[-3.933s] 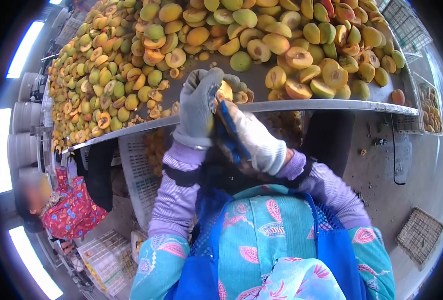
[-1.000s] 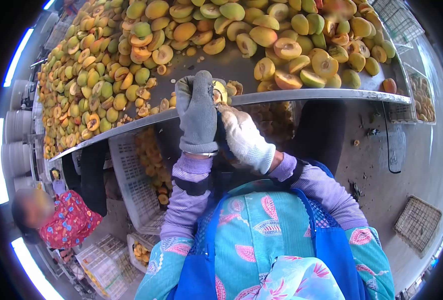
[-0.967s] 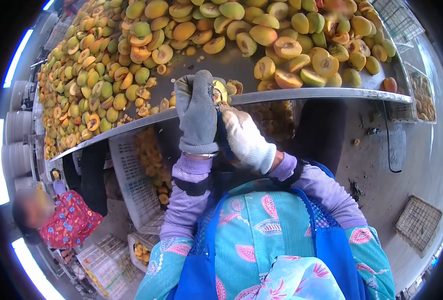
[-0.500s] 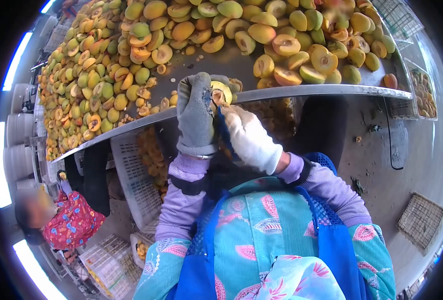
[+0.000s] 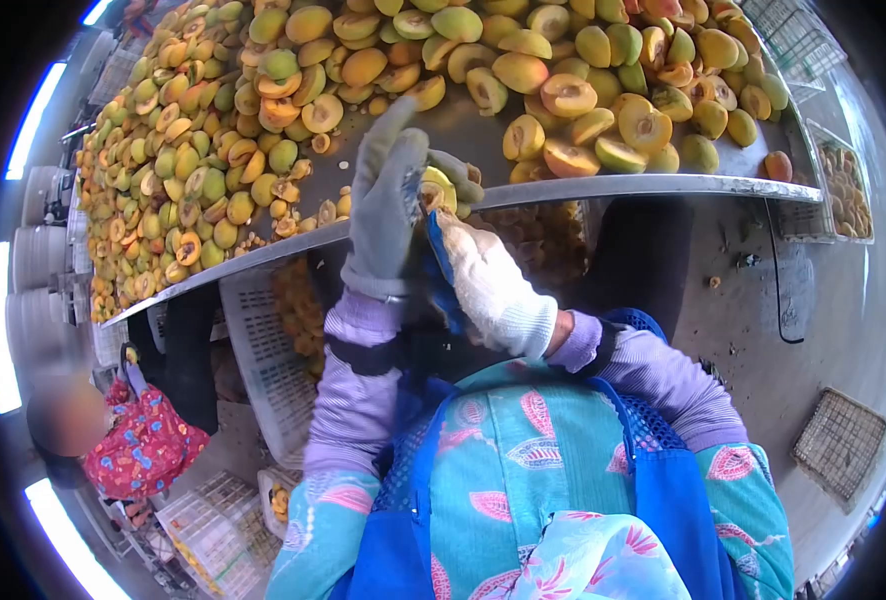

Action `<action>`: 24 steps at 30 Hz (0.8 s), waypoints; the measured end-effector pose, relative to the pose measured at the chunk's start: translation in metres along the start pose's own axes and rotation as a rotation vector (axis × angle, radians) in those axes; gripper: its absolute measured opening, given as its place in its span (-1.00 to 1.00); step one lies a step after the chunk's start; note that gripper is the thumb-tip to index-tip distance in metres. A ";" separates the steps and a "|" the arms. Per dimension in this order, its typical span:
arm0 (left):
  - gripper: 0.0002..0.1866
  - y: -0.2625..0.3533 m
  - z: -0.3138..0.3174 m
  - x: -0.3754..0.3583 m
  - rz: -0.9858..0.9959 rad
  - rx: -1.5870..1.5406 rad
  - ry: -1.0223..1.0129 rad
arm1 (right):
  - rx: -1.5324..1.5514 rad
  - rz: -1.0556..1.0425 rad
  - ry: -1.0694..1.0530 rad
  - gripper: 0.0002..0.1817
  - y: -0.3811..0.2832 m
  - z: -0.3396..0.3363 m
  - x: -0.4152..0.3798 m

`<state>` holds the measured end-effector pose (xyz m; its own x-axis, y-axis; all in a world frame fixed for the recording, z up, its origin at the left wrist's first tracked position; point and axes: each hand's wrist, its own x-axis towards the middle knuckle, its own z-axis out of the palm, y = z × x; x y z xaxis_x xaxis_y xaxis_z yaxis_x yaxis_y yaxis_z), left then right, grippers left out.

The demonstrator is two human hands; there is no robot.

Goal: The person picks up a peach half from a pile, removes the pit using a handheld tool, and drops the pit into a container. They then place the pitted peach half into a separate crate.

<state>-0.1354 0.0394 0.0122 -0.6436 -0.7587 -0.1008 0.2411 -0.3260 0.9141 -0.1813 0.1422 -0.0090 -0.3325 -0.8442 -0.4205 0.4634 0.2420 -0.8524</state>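
My left hand [image 5: 381, 205], in a grey glove, is raised at the table's near edge with its long fingers stretched upward. A cut yellow peach [image 5: 439, 190] sits between its thumb and palm, partly covered by the glove. My right hand [image 5: 498, 285], in a white glove, is closed around a blue-handled tool [image 5: 439, 250], its fingertips right at the peach's lower side. The tool's working end is hidden at the fruit. Beyond my hands, halved peaches [image 5: 568, 95] lie spread over the metal table [image 5: 443, 120].
The table's raised metal rim [image 5: 653, 184] runs across in front of me. Below it stand a white crate [image 5: 268, 350] and a bin of peach pieces [image 5: 538, 235]. Another person [image 5: 143, 440] works at the left. A wire-like crate [image 5: 841, 442] lies on the floor at right.
My left hand's fingers have straightened upward from around the peach, and the hand has shifted slightly left. My right hand stays close beside it, still gripping the blue-handled tool.
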 end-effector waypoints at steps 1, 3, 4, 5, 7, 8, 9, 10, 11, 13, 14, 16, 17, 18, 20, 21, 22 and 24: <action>-0.73 0.002 -0.004 0.006 0.004 -0.001 0.005 | -0.003 0.001 -0.006 -0.54 0.003 -0.001 0.004; -0.68 0.004 -0.011 0.019 -0.173 0.413 -0.081 | 0.114 0.057 -0.008 -0.47 0.013 -0.001 0.017; -0.65 0.008 -0.006 0.018 -0.135 0.439 -0.062 | 0.135 0.083 0.011 -0.44 0.008 0.002 0.014; -0.65 0.008 -0.005 0.017 -0.138 0.445 -0.061 | 0.142 0.084 0.010 -0.44 0.007 0.002 0.012; -0.67 0.008 -0.002 0.020 -0.113 0.288 -0.126 | 0.791 0.286 -0.434 -0.43 0.003 -0.006 0.010; -0.66 0.011 -0.009 0.027 -0.085 0.372 -0.280 | 0.944 0.282 -0.556 -0.43 0.001 -0.006 0.008; -0.66 0.011 -0.013 0.034 -0.086 0.364 -0.280 | 1.053 0.330 -0.690 -0.45 0.002 -0.013 0.011; -0.65 0.010 -0.017 0.039 -0.109 0.412 -0.421 | 1.111 0.374 -0.716 -0.47 0.003 -0.017 0.011; -0.64 0.010 -0.020 0.043 -0.122 0.460 -0.557 | 1.162 0.421 -0.750 -0.48 0.002 -0.019 0.011; -0.65 0.009 -0.023 0.043 -0.257 0.385 -0.553 | 1.245 0.486 -0.724 -0.46 -0.001 -0.016 0.010; -0.68 0.006 -0.016 0.034 -0.222 0.243 -0.401 | 1.206 0.434 -0.771 -0.47 -0.003 -0.015 0.011; -0.72 0.001 -0.008 0.013 -0.161 -0.038 -0.098 | 1.054 0.335 -0.783 -0.49 -0.004 -0.013 0.010; -0.72 0.002 -0.012 0.009 -0.163 -0.033 -0.091 | 1.059 0.341 -0.787 -0.49 -0.003 -0.016 0.010; -0.76 0.004 -0.017 0.004 -0.197 -0.047 -0.048 | 1.039 0.420 -0.877 -0.50 -0.001 -0.021 0.011; -0.80 -0.001 -0.045 -0.004 -0.113 0.323 -0.085 | 0.951 0.472 -0.877 -0.51 -0.003 -0.022 0.001; -0.80 -0.005 -0.080 -0.009 -0.100 0.331 -0.069 | 0.943 0.479 -0.898 -0.51 -0.006 -0.021 -0.004; -0.76 -0.006 -0.120 -0.018 0.034 0.413 0.100 | 0.967 0.504 -0.869 -0.50 -0.007 -0.021 -0.010; -0.73 0.028 -0.108 -0.054 0.018 0.211 0.553 | 0.789 0.410 -0.882 -0.49 0.004 -0.035 -0.005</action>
<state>-0.0153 0.0104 0.0013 -0.1530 -0.9628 -0.2226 0.0619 -0.2341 0.9702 -0.2066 0.1644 -0.0212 0.4740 -0.8805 -0.0002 0.8689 0.4678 -0.1618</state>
